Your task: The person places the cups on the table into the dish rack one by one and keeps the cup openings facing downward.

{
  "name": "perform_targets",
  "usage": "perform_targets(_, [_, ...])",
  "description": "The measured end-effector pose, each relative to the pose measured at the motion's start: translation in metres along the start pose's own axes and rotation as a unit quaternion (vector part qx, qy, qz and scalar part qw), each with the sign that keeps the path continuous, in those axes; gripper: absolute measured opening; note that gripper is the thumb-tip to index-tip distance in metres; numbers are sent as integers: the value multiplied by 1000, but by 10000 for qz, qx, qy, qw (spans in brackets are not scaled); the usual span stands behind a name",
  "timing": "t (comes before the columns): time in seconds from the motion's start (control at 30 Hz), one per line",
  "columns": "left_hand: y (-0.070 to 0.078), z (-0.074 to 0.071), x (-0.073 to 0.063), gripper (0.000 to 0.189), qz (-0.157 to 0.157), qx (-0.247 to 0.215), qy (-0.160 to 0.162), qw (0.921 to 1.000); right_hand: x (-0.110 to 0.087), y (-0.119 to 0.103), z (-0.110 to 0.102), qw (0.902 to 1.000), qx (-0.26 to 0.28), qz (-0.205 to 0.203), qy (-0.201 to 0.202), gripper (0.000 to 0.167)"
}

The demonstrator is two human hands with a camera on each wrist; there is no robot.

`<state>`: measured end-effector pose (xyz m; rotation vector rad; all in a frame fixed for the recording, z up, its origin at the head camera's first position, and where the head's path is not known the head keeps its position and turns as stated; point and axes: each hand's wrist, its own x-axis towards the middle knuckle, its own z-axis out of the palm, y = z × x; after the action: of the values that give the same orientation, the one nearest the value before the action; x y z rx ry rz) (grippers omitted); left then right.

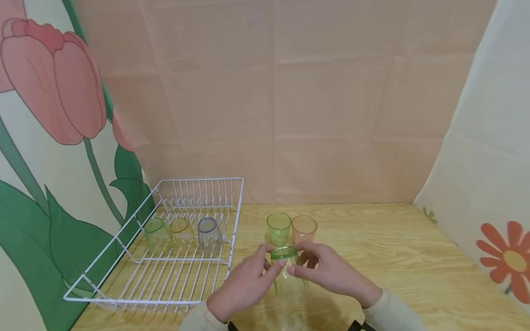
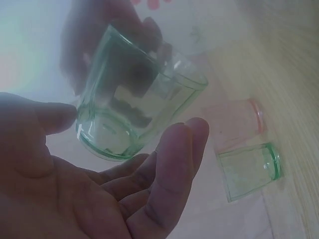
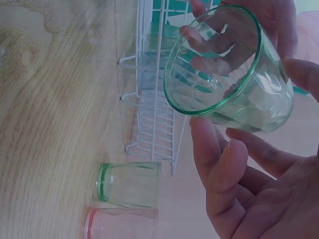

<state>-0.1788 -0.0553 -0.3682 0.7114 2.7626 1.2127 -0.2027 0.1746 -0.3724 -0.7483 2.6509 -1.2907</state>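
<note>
Low over the front of the table, both hands hold a clear green-tinted glass between them, bottom up and mouth down. My left hand has its thumb and fingers at the left side of the glass, near the thick green base. From the right, my right hand holds it the same way, its fingers by the rim in the right wrist view. Just behind them, a green glass and a pink-orange glass stand upright side by side on the table.
A white wire dish rack stands on the left. Inside it, a green glass, a yellow glass and a blue-tinted glass sit upside down in a row. A peach cloth hangs behind the wood-grain table.
</note>
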Motion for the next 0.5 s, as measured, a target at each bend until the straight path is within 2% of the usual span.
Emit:
perform_targets(0.17, [0, 0, 0, 56, -9, 0, -6, 10000, -2, 1, 1, 9997, -171, -159, 56, 50])
perform_targets(0.5, [1, -1, 0, 52, 61, -98, 15, 9999, -4, 4, 1, 9983, -326, -487, 66, 44])
